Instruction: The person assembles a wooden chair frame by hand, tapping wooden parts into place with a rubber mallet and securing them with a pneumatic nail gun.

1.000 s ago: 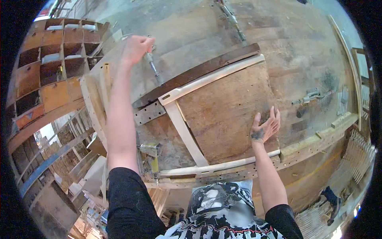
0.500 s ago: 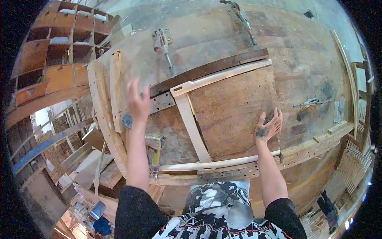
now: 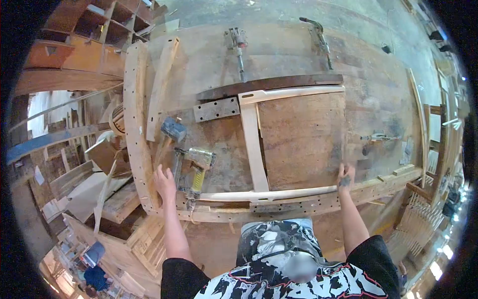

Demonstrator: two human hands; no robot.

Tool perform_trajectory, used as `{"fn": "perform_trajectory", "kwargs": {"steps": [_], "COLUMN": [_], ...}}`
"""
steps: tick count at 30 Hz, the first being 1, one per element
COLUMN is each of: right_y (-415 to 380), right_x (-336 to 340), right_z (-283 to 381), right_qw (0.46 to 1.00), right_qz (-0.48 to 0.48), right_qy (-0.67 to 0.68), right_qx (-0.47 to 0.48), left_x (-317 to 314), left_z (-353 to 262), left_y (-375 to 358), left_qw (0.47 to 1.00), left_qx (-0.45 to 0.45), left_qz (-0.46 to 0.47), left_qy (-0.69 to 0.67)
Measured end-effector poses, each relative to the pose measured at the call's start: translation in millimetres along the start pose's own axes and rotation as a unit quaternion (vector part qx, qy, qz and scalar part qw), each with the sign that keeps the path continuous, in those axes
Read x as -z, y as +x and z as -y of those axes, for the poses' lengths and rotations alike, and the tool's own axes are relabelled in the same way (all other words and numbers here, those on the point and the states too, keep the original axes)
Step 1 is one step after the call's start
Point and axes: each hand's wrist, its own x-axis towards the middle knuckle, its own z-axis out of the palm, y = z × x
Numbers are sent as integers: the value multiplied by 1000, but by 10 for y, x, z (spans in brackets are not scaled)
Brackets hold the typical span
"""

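My left hand (image 3: 165, 183), fingers parted, is at the bench's left edge beside the lower end of a mallet's handle. The mallet (image 3: 174, 129) has a blue head. Right of that hand lies a nail gun (image 3: 198, 167) with a yellow magazine. My right hand (image 3: 346, 176), its fingers curled in, is by the right end of the pale lower rail (image 3: 279, 193); what it grips is hidden. A pale upright (image 3: 254, 144) joins this rail to a slotted upper rail (image 3: 298, 91). A brown board (image 3: 303, 139) lies between the rails.
Along the upper rail lie a dark wooden strip (image 3: 284, 83) and a drilled metal plate (image 3: 216, 109). Other air tools (image 3: 238, 47) rest farther back and right. Drilled beams (image 3: 137, 119) edge the bench. Wooden cubbyholes (image 3: 89, 47) and scrap wood stand left.
My left hand has come down and toward me, away from above the mallet. My right hand has moved nearer the lower rail and its fingers have curled. The view has shifted.
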Motion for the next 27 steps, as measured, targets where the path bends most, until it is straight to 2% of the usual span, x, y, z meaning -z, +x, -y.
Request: {"fn": "perform_trajectory", "kwargs": {"steps": [3,6,9,10,11,14,17,18,20,21,22,25,27], "right_y": [-339,-401,-379,-350,-329,-256,-178,-207,-169,-162,-164,-155,-162], "right_x": [125,92,95,100,110,119,151,136,202,170,186,193,98], "right_z": [-430,-296,-196,-216,-253,-370,-344,-377,-344,-386,-389,-422,-495], "right_qw": [998,996,998,998,998,996,998,998,996,993,992,991,993], "right_qz": [55,-27,-30,-39,-46,-56,-52,-55,-67,-84,-94,-108,-102], "right_qy": [-15,-51,-44,-40,-34,-38,-7,16,58,75,78,72,66], "right_qx": [34,65,11,25,37,50,29,26,22,23,21,12,1], "left_x": [99,119,-35,36,61,423,472,516,547,473,510,565,79], "left_z": [-295,-644,-405,-527,-351,-939,-1328,-1529,-2399,-2760,-3331,-5178,-5633], "left_y": [227,450,830,840,944,878,842,905,1041,1284,1362,1322,1772], "left_qw": [997,976,988,986,987,987,987,978,951,932,924,929,929], "left_qx": [-13,-77,-55,-72,-139,-51,-110,-156,-247,-317,-320,-229,-339], "left_qz": [-5,-121,100,64,60,97,70,74,85,57,72,153,81], "left_qy": [76,161,105,137,60,114,-93,-114,-162,-166,-194,-246,-125]}}
